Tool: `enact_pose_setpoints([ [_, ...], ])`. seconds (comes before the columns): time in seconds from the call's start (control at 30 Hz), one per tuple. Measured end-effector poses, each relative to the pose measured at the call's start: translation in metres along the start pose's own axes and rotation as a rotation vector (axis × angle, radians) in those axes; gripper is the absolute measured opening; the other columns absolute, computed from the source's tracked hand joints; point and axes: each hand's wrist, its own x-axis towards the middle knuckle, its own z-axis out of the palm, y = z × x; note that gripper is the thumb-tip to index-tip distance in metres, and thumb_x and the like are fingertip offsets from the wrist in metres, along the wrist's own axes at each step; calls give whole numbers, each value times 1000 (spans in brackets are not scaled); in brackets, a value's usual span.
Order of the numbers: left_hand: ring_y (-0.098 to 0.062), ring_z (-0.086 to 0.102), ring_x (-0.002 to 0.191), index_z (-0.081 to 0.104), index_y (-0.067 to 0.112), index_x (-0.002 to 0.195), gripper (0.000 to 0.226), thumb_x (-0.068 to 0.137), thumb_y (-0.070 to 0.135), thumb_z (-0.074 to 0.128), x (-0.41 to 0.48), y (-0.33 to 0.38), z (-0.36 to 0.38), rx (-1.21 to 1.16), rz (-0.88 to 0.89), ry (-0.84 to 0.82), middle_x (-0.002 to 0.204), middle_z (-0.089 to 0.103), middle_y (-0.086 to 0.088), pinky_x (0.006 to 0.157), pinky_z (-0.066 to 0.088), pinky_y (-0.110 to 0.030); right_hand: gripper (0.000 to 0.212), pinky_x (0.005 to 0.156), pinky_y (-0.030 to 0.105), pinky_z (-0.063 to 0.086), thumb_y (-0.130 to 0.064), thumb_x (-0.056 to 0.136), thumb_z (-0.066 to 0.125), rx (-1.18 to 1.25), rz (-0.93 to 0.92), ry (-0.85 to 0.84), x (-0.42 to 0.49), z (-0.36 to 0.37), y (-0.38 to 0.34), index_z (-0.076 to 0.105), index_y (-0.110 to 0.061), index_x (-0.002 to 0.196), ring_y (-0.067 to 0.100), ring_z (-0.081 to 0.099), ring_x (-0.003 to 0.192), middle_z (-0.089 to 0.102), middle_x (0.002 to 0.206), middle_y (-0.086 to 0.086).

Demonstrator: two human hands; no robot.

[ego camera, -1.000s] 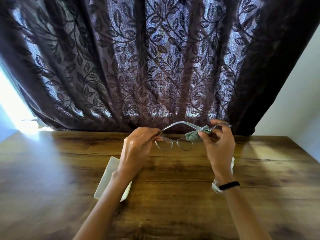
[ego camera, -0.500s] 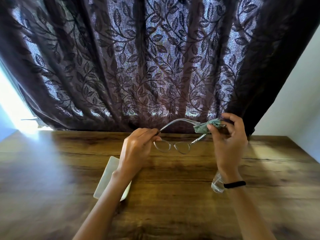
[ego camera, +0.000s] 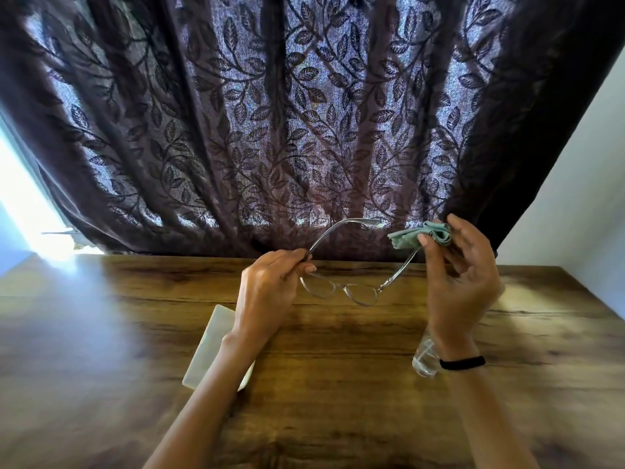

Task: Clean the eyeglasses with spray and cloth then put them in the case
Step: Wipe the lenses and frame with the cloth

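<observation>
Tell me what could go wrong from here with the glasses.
1. The left hand pinches the glasses at one corner only; a hard pull by the right hand with the cloth at the temple's end could bend it or drop them.
2. The bottle sits close by the right wrist; lowering that arm could tip it.

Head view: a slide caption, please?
Left hand holds clear eyeglasses; right hand pinches green cloth on one temple.

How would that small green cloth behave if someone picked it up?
Probably floppy: the cloth is crumpled into soft folds in the right hand. Likely very light, since a thumb-and-finger pinch alone holds it up.
</observation>
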Motion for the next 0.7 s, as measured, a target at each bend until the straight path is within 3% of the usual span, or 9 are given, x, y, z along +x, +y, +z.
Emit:
enact_pose_setpoints([
  [0.23,-4,66,79,70,-1,94,17,78,2,67,1,6,1,-162,-110,120,88,69,1,76,55,-21,32,79,29,57,-16,83,68,8,72,-43,-2,2,4,61,-4,111,21,68,92,68,102,16],
  [0.37,-1,65,80,70,-1,92,20,74,-9,69,1,6,1,-170,-106,175,87,68,2,76,53,-18,29,77,17,54,-10,81,69,-7,166,-62,-7,5,6,63,0,108,1,66,88,68,98,6],
  [0.5,2,64,79,70,-1,91,18,75,-8,69,3,8,1,-189,-98,233,86,67,3,76,51,-14,29,74,12,52,-10,78,71,26,316,-86,-14,9,4,61,-16,105,-2,65,84,67,90,-7],
  [0.7,5,64,79,70,1,94,17,77,1,68,9,11,1,-237,-111,273,87,66,9,73,51,-13,27,72,12,52,-5,76,72,55,447,-162,-31,15,9,64,-11,101,0,67,80,70,89,3],
])
